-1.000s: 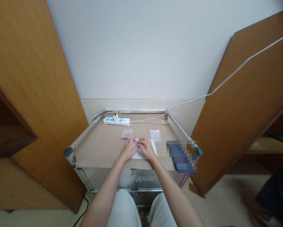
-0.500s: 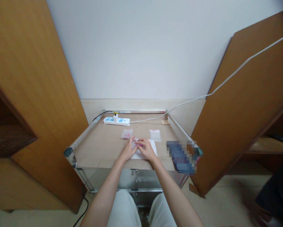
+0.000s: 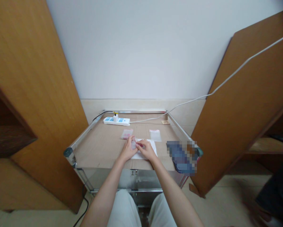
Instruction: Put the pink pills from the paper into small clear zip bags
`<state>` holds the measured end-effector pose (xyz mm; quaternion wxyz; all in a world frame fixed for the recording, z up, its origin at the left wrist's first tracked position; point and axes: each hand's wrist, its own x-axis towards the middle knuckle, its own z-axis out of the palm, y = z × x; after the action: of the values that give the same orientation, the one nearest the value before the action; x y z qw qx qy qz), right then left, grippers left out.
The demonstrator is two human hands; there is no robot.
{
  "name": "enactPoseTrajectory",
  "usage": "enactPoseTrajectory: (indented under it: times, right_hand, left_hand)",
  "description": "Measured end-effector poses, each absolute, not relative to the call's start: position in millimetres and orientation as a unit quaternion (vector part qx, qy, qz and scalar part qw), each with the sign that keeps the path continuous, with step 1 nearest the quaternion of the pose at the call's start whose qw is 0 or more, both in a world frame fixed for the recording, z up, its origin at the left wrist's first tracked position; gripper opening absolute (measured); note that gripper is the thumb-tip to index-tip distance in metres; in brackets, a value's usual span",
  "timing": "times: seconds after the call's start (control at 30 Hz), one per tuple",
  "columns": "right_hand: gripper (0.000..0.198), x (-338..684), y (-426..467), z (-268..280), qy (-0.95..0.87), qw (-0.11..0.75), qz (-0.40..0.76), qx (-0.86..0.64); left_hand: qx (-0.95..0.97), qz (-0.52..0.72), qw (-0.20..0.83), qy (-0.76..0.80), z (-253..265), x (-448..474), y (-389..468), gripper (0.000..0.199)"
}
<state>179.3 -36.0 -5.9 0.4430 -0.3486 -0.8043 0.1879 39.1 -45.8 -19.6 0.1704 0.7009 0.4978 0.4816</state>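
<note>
My left hand [image 3: 129, 149] and my right hand [image 3: 145, 149] meet over a white sheet of paper [image 3: 153, 147] on the table. Between them is a small clear plastic bag [image 3: 133, 145] with a pinkish edge, mostly covered by my fingers. My left fingers are closed on its left side. At the other edge, my right thumb and fingertips pinch the bag. Just beyond my left hand lies a clear zip bag [image 3: 127, 133] with small pinkish-red bits in it. Behind the paper, to the right, another clear zip bag [image 3: 155, 135] lies flat.
At the back left of the cardboard-covered table [image 3: 94, 148] sits a white power strip [image 3: 116, 121] with a plug in it. Its white cable [image 3: 186, 102] runs up to the right. A blurred-out dark blue item [image 3: 181, 157] lies at the right edge. Wooden cabinets flank the table.
My right fingers have drawn together into a tighter pinch at the small bag's edge. My left hand stays nearly in place, and the things on the table have not moved.
</note>
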Motion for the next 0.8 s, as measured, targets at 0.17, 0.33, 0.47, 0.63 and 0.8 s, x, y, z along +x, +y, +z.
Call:
enactPoseTrajectory:
  times: [0.17, 0.33, 0.47, 0.63, 0.8]
  right_hand:
    - [0.018, 179.1, -31.9, -10.4, -0.787, 0.467, 0.21, -0.344]
    - [0.019, 179.8, -31.9, -9.7, -0.778, 0.472, 0.229, -0.347]
    - [0.02, 180.3, -31.0, -11.1, -0.767, 0.474, 0.247, -0.354]
    - [0.025, 180.4, -28.6, -14.8, -0.742, 0.495, 0.275, -0.359]
    - [0.033, 180.6, -27.9, -15.4, -0.733, 0.502, 0.288, -0.358]
  left_hand:
    - [0.682, 0.506, 0.166, 0.501, -16.6, 39.2, -46.0, 0.059]
    - [0.675, 0.523, 0.203, 0.479, -17.7, 34.9, -43.0, 0.054]
    - [0.617, 0.538, 0.263, 0.512, -17.4, 33.2, -42.0, 0.038]
    - [0.551, 0.556, 0.348, 0.516, -17.6, 34.5, -39.5, 0.033]
    - [0.511, 0.567, 0.417, 0.494, -16.0, 34.4, -37.6, 0.035]
